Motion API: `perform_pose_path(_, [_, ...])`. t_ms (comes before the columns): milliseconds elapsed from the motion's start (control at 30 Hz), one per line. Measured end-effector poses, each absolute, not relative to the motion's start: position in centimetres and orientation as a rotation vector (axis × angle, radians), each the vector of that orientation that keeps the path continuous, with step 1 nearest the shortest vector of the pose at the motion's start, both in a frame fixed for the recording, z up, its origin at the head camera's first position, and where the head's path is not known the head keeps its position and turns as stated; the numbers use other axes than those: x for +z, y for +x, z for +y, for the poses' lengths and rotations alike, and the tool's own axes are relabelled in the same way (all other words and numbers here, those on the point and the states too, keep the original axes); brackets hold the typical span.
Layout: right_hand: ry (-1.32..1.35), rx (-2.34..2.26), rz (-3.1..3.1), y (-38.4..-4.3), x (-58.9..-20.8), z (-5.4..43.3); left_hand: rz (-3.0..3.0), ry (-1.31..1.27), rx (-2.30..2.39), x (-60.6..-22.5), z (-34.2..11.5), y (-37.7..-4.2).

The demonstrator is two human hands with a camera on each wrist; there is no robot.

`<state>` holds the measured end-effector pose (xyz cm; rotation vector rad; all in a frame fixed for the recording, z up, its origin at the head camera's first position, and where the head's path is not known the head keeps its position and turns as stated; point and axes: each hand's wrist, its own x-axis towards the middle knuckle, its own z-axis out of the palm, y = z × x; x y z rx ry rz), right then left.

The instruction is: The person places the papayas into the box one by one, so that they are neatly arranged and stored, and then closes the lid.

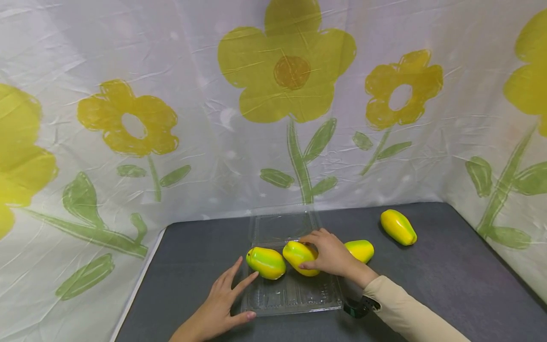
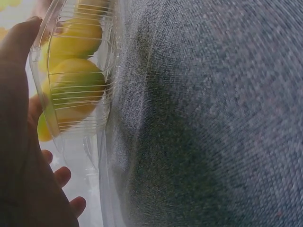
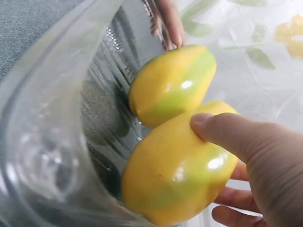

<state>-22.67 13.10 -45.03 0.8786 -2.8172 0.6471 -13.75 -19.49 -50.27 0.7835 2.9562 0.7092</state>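
Note:
A clear plastic clamshell box (image 1: 295, 304) lies with its lid (image 1: 279, 225) folded back. One yellow-green papaya (image 1: 266, 263) sits in the box's left part. Beside it, over the right part, is a second papaya (image 1: 297, 259), which my right hand (image 1: 331, 256) grips between thumb and fingers; the right wrist view shows the thumb pressing its upper side. My left hand (image 1: 218, 304) is at the box's left edge with its fingers spread, a fingertip close to or touching the first papaya. The left wrist view shows papayas through the ribbed box wall (image 2: 71, 101).
Another papaya (image 1: 360, 250) lies on the dark table just right of the box, partly hidden by my right hand. Farther back on the right lies one more papaya (image 1: 398, 227). A flower-printed curtain (image 1: 205, 171) encloses the table's back and sides.

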Motion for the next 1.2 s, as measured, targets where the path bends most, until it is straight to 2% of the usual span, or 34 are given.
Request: perform_pose_path(1200, [0.926, 0.63, -2.802, -21.97, -45.24, 13.26, 2.848, 0.706, 0.801, -50.44, -20.06, -13.38])
